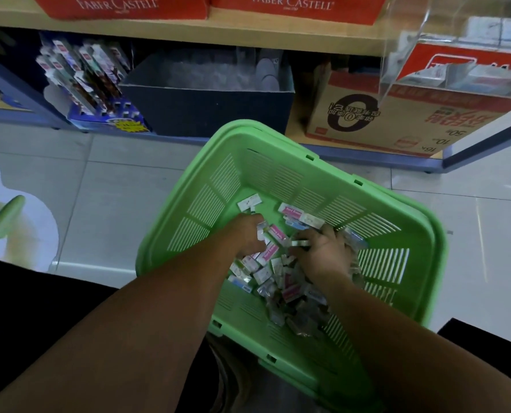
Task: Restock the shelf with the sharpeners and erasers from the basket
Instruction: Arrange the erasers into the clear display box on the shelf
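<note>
While both hands are sunk in the green basket [278,162], which stands on the tiled floor [129,180] toward 5 o'clock of the view, a heap of small packs [281,281] covers its bottom. Several pink labels among them appear to read "Hard Eraser"; the other packs are white, blue or clear, and their print is too small to read. The left hand [248,234], at 10 o'clock of the heap, has its grip curled round a few packs. The right hand [323,248], at 2 o'clock of the heap, digs in with a narrow grip and pinches one pale pack by the thumb.

Beyond the basket, at 12 o'clock, runs the shelf [188,28]. On its top board stand two red boxes [123,5] lettered "FABER CASTELL". Below them sit a rack of carded pens [93,81] at 10 o'clock, a dark open box [206,111], and a cardboard carton [397,120] at 2 o'clock printed upside down with a big "0" and the figures "50", "10", "16". A clear plastic bin [457,55] hangs over it.
</note>
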